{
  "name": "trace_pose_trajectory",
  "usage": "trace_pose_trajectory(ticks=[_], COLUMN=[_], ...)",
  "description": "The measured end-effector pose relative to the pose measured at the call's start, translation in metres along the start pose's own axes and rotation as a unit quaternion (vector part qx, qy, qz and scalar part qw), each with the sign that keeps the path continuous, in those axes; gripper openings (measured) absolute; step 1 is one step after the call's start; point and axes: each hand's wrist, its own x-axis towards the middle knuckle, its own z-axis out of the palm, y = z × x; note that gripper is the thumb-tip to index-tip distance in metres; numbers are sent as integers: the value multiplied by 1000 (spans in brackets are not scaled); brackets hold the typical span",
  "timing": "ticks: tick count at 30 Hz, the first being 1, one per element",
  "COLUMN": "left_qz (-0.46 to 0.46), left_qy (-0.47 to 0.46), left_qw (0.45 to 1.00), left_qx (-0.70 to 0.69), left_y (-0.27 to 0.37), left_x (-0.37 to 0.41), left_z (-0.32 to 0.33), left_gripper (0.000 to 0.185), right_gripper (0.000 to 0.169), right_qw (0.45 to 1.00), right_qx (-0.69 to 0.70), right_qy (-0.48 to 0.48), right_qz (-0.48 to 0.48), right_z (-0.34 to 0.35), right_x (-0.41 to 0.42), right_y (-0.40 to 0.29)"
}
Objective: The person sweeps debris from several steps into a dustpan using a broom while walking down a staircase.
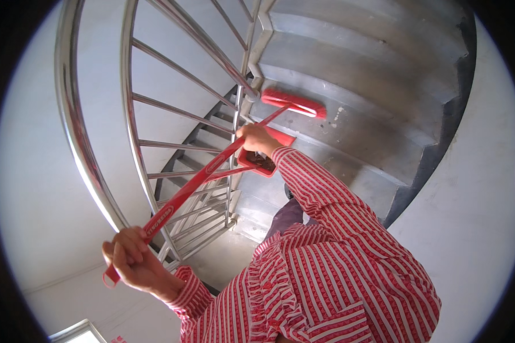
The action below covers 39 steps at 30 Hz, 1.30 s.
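Note:
My left hand (133,259) is wrapped around the upper end of a red broom handle (189,188), near its hanging loop. Farther down the same handle, my right hand (257,139) grips it. The broom head (294,103), with red bristles, rests on a grey stair tread beside the railing. Below my right hand sits a red dustpan (286,136), partly hidden by that hand and sleeve. Dark debris (262,161) lies inside it. The dustpan's red handle (236,172) runs left and passes behind the broom handle; its far end cannot be made out.
Concrete stairs (347,55) rise ahead, with pale specks on the tread by the broom. A stainless steel railing (131,107) stands on the left, and a lower flight (210,133) shows between its bars. A white wall (468,193) borders the right side.

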Motion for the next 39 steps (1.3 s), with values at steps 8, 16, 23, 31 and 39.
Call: trace_pose_trajectory(ticks=[8,16,23,31,39], left_qz=[67,10,66,39,-1], left_qy=[-19,85,27,-75,-223], left_qw=[996,996,997,994,972], left_qx=[-64,24,-38,-74,-74], left_y=[89,27,87,121,20], left_x=[-60,-79,-75,-83,-38], left_z=[-52,31,-20,-127,19], left_gripper=[35,28,30,31,75], right_gripper=[12,27,12,25,18], right_qw=[984,995,993,967,990], right_qx=[-1,-9,20,191,131], right_qy=[-134,-99,-49,-62,59], right_qz=[-113,-7,-103,-159,-9], right_z=[-16,-52,21,-52,-69], right_x=[-78,-57,-84,-208,-252], right_y=[-78,4,-61,-108,41])
